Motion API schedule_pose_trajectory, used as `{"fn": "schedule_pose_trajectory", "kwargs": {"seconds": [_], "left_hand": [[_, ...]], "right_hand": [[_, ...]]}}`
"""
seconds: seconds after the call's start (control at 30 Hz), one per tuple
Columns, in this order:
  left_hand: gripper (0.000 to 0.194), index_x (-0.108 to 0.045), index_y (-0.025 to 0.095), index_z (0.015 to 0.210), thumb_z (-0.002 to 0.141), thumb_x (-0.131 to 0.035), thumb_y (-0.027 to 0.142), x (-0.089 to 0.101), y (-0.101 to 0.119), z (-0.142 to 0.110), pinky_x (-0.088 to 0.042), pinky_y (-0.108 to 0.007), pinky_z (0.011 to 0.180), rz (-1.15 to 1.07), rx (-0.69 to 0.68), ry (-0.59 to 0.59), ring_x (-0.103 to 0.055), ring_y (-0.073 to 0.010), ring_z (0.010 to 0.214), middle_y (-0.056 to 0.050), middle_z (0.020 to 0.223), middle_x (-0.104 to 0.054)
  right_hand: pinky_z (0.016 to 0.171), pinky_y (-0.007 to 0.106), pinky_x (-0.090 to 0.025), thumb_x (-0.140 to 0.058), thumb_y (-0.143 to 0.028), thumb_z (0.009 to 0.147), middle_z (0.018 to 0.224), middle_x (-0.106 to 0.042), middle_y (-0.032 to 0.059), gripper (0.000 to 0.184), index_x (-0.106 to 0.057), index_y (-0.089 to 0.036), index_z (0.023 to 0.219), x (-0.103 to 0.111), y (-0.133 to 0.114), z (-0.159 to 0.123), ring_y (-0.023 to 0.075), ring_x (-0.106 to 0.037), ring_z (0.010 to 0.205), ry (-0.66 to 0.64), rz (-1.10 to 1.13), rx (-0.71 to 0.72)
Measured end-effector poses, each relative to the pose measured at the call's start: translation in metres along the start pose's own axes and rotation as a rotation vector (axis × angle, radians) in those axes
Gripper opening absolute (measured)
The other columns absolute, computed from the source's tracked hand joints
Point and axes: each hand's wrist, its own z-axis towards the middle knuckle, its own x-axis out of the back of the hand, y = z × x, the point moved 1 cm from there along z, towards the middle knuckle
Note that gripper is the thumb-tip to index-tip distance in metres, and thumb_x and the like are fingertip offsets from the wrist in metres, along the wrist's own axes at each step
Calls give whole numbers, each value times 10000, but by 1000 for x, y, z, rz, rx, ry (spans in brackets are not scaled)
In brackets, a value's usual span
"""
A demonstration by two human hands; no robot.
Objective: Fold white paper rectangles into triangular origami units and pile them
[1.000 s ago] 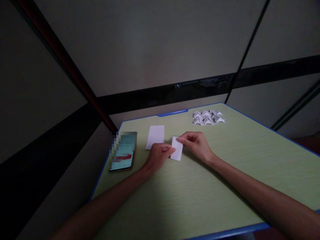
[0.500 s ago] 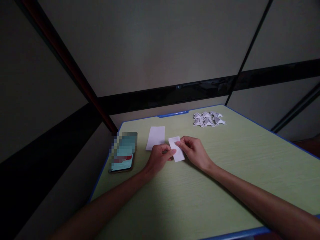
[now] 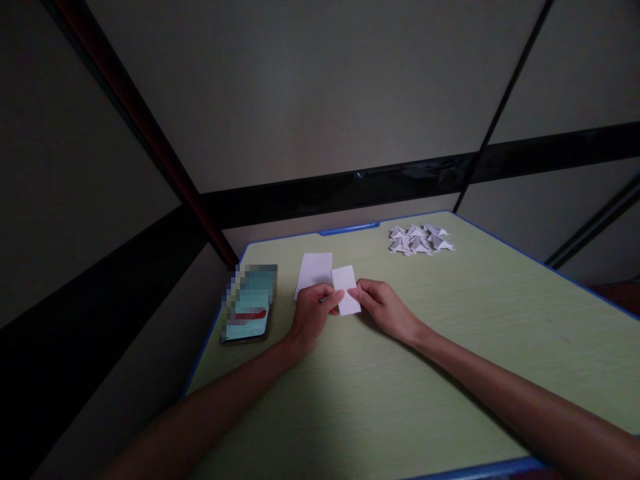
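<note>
A small white rectangle of paper (image 3: 344, 275) is held up between both hands, above the table. My left hand (image 3: 313, 313) pinches its left edge with the thumb on the near face. On the opposite edge, my right hand (image 3: 383, 303) grips it the same way, thumb in front. The fingers behind the paper are hidden. Just beyond my left hand lies a larger white sheet of paper (image 3: 315, 267), partly covered by that hand.
Several folded white paper figures (image 3: 419, 240) stand grouped at the back right of the pale green table (image 3: 450, 387). A phone (image 3: 253, 300) with a lit, partly blurred screen lies at the left edge. A dark-striped panel (image 3: 325, 100) rises behind.
Both hands have shifted slightly left with the small paper, which has tilted the other way. My right thumb has slid from its top corner down to mid-edge.
</note>
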Motion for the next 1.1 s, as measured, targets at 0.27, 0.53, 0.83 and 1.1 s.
{"fn": "schedule_pose_trajectory", "kwargs": {"seconds": [0.27, 0.53, 0.83, 1.1], "left_hand": [[252, -491, 129, 479, 638, -566, 310, 3, -9, 2, -304, -196, 467, -92, 6, 20, -390, -66, 452, 40, 440, -451], [191, -571, 115, 573, 617, -587, 300, 1, -6, 3, -393, -207, 513, -129, 42, 28, -491, -102, 557, -10, 570, -563], [145, -600, 91, 577, 556, -628, 232, -4, -2, -3, -399, -216, 507, -55, 127, -156, -512, -103, 498, -9, 514, -586], [196, -609, 94, 638, 583, -600, 282, -3, -6, 0, -413, -233, 547, -136, 144, -185, -528, -118, 547, -24, 541, -589]], "right_hand": [[496, 206, -293, -467, -361, 744, 536, -442, -26, 271, -449, -148, 576, -2, -4, -3, 82, -381, 501, -110, 134, -23], [522, 215, -312, -508, -384, 707, 526, -462, -24, 273, -465, -149, 574, 4, 0, 0, 83, -401, 507, 25, 364, -32], [439, 196, -268, -478, -420, 716, 514, -406, -39, 298, -425, -165, 571, 10, 2, 3, 67, -342, 454, 159, 438, 0], [413, 206, -233, -495, -342, 677, 438, -397, -50, 234, -457, -158, 536, 11, -1, -1, 68, -335, 414, 35, 376, -44]]}}
